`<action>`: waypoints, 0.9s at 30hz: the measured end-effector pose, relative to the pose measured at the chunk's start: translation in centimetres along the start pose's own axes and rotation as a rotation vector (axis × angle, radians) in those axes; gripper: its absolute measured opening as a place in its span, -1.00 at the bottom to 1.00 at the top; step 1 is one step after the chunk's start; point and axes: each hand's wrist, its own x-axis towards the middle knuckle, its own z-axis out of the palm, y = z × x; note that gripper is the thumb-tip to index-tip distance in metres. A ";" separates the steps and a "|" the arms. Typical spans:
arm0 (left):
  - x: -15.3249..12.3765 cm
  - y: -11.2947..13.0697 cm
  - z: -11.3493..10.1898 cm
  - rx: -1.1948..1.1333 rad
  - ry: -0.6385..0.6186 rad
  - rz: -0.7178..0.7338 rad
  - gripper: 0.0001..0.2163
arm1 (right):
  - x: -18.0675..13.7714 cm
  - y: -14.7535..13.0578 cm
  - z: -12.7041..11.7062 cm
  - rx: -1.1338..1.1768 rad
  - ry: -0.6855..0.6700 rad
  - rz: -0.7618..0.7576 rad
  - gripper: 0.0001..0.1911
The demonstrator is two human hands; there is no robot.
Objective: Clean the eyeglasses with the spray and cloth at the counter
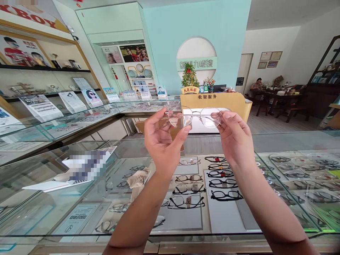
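A pair of thin-rimmed round eyeglasses [196, 112] is held up in front of me, above the glass display case [127, 244]. My left hand [164, 141] grips its left side, thumb near the lower rim of the left lens and fingers at the hinge. At the other end, my right hand [236, 136] pinches the right hinge and temple between thumb and fingers. Both lenses are see-through, and the counter behind shows through them. Below my hands, inside the case, dark-framed glasses [227, 194] lie in rows.
A folded printed card [53, 185] rests on the glass at left. Beyond the case stands a wooden cashier counter [239, 102] with a plant [189, 76]. Display cards [91, 97] line the left counter. A person [257, 84] sits at a dark table [278, 95] far right.
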 end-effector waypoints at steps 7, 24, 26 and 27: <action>0.1 0.4 0.4 -0.033 0.036 0.022 -0.39 | 0.0 0.1 0.1 0.029 0.013 0.045 -0.94; 1.6 2.2 1.0 -0.864 0.019 -1.243 -0.82 | 0.6 0.3 -0.8 -0.395 -0.304 -0.346 -0.79; 1.3 2.1 1.2 -0.891 -0.027 -1.320 -0.85 | 0.3 0.0 -0.7 -0.458 -0.310 -0.389 -0.83; 1.2 2.1 1.2 -0.894 -0.055 -1.340 -0.86 | 0.2 -0.2 -0.6 -0.480 -0.309 -0.391 -0.85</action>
